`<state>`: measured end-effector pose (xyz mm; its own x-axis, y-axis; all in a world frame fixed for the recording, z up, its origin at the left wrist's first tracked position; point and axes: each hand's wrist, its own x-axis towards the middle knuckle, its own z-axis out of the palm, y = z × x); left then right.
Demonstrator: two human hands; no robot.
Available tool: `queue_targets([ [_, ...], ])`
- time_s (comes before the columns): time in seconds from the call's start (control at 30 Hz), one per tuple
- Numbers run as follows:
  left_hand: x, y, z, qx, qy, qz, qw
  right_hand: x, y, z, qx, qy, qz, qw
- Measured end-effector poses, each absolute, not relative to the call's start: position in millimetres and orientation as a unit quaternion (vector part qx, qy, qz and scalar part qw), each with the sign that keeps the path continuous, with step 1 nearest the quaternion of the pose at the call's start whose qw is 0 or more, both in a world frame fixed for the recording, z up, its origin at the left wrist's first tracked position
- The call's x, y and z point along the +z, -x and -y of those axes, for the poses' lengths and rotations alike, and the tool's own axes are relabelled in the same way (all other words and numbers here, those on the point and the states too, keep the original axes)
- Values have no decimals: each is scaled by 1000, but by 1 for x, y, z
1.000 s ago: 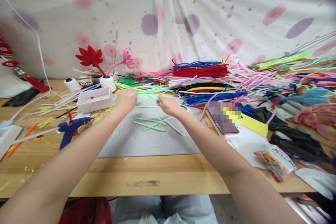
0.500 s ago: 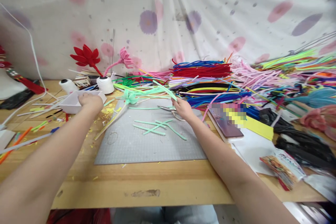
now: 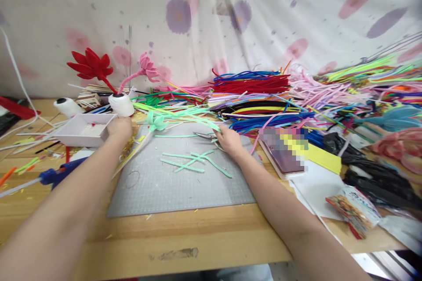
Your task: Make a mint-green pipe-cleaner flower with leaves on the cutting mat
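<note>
My right hand (image 3: 230,141) pinches the end of a mint-green pipe cleaner (image 3: 207,121), which stretches left over other green ones behind the mat. Scissors (image 3: 204,135) lie beside its fingers, partly covered. Several short mint-green pipe cleaners (image 3: 184,164) lie crossed on the grey cutting mat (image 3: 148,197). My left hand (image 3: 121,128) is at the right end of a white tray (image 3: 81,139); its fingers are blurred and partly hidden, so its grip does not show. A mint-green pipe-cleaner flower (image 3: 156,121) with a pale stem lies between the hands.
Left of the mat is a blue glue gun (image 3: 59,174), partly behind my forearm. A red flower (image 3: 90,66) and a pink flower (image 3: 148,68) stand in a white thread spool (image 3: 121,104). Coloured pipe-cleaner bundles (image 3: 250,84) line the back. A phone (image 3: 280,153) lies at right.
My left hand has shifted from over the tray to its right end. My right hand's pipe cleaner has tipped down leftward. The view has turned slightly, showing more of the glue gun.
</note>
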<state>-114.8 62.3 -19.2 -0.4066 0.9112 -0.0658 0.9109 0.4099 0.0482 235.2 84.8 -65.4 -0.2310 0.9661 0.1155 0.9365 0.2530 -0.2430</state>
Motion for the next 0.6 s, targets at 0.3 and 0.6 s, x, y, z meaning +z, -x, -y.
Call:
queue_targets([
  [0.3,16,70,-53,348,-467,-802,-130,-64,-231,-83,60,596,787,147],
  [0.6,-38,-8,-26,290,-638,-687,195,-54,-226,-72,55,557,822,109],
])
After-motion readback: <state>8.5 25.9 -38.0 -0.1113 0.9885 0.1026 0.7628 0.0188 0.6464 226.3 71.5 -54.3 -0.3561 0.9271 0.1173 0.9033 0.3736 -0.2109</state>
